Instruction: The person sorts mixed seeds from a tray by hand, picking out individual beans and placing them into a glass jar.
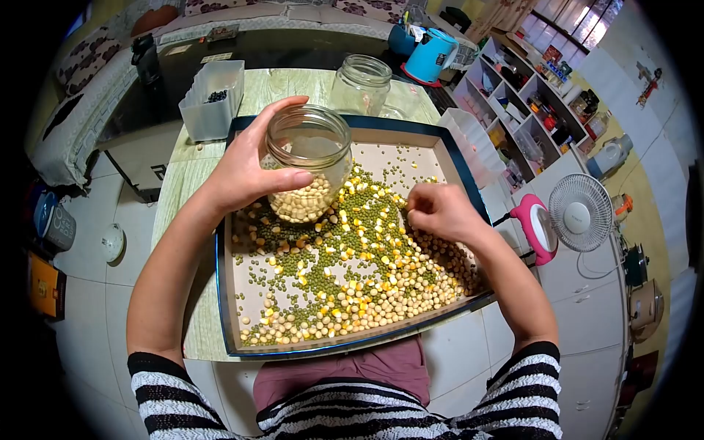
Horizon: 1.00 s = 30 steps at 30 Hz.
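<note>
My left hand (253, 165) is wrapped round an open glass jar (309, 158), partly filled with pale round beans (302, 199), held over the left part of a shallow tray. Soybeans, yellow corn kernels (385, 259) and small green beans (357, 202) lie mixed in the tray (220, 293), which has a dark blue rim. Over the tray's right side my right hand (440, 210) is closed, its fingertips pinched together low over the beans. Whatever those fingers hold, if anything, is hidden.
Another glass jar (361, 86) stands behind the tray. A translucent container (213, 103) with dark beans is at the back left, and another plastic container (471, 147) at the right. Farther off are a blue kettle (431, 55) and a fan (581, 213).
</note>
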Tool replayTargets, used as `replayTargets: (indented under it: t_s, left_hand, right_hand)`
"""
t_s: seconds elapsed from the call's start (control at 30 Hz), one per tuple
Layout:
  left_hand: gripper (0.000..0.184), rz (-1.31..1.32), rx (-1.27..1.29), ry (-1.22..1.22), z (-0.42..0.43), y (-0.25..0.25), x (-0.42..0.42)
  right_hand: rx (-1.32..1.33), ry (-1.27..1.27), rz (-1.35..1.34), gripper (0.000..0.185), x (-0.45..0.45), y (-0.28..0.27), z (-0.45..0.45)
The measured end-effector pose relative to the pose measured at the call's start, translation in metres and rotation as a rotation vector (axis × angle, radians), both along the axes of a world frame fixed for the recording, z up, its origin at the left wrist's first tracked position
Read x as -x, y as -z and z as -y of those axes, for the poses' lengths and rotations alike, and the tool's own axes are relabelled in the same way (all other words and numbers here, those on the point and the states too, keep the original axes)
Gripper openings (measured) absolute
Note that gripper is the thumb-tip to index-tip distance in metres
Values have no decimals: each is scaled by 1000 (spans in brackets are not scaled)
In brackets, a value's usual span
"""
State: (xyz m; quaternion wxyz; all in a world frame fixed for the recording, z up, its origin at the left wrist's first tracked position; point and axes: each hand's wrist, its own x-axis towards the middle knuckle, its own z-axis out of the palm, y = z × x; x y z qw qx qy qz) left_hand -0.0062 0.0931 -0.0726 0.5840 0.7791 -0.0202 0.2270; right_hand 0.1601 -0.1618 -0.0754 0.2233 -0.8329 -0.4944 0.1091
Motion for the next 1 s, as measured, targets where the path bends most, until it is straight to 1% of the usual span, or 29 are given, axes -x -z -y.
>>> replayTargets:
  t_s: [0.03,0.1,0.13,0.17,0.23,0.3,0.37,0.53,0.6,0.63,0.83,0.9,1.0]
  left_hand:
    - [98,0,0,-1,0,-1,0]
    - [99,-4,6,1,1,-2,1]
    - [99,-4,6,1,1,-2,1]
    - [99,-1,7,3,1,-2,1]
    - [99,2,8,7,1,-2,0]
    - [100,1,23,3,2,-2,1]
    - [99,4,24,4,2,-1,1]
    - [99,-5,15,4,0,-1,1]
    - [91,61,15,30,-1,2,0]
    - [91,61,14,30,-2,2,0]
    - [92,77,23,40,-1,2,0]
    - [100,5,18,2,1,0,0]
    - [100,9,22,4,1,0,0]
  right_hand:
    - [-49,88,-20,12,-2,-5,2]
    - [-101,168,84,12,-19,-4,7]
    - [-57,230,21,11,-24,-5,9]
    - [-58,231,21,11,-28,-3,12]
    - [1,215,-147,7,-35,1,16]
    - [41,233,-154,4,-32,-2,13]
    - [42,206,-170,15,-33,2,12]
    - [98,165,-119,13,-32,4,8]
    - [116,149,-111,12,-29,3,5]
    - [123,139,-96,12,-26,1,4]
    - [156,86,-25,12,-21,0,1]
    - [168,85,-16,13,-20,-1,0]
    - [193,85,-17,10,-19,-1,-1]
